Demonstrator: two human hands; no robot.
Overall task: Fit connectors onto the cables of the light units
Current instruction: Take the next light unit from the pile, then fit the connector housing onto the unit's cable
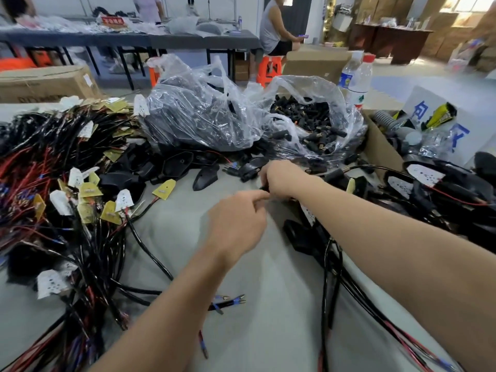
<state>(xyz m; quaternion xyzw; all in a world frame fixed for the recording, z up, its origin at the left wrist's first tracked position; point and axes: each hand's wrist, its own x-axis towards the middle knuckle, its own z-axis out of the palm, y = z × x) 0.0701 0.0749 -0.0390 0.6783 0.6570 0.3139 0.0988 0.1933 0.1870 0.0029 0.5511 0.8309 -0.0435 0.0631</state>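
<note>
The connector (pixel 264 187) shows only as a small black piece just above the bench (pixel 268 291), at the middle of the view, where the fingertips of both hands meet. The left grip (pixel 239 218) has thumb and forefinger pressed together on its near end. The right grip (pixel 279 178) is curled over its far end with the knuckles up, so most of its fingertips are hidden. The cable end going into the piece is covered by the hands, and I cannot tell which of the black cables (pixel 331 253) under the right forearm it belongs to.

This looks like the fitting step itself, with connector and cable end being brought together. The next move probably calls for lining the terminal up with the connector's opening and pushing it straight in, the two grips working against each other. After that the finished unit would go to one side.

Counted outward:
- One connector is in hand.
- Two clear plastic bags stand behind the hands. The open bag (pixel 308 122) holds loose black connectors, too many to count, and the closed bag (pixel 198 122) is full of dark parts.
- Two heaps of light units with cables flank the work, the left heap (pixel 67 183) and the right heap (pixel 442 191). Neither can be counted.
- A few loose blue-sleeved cable ends (pixel 233 300) lie near the left forearm.
- Two water bottles (pixel 358 76) stand behind the open bag.
- One cardboard box (pixel 381 149) sits to the right.
</note>
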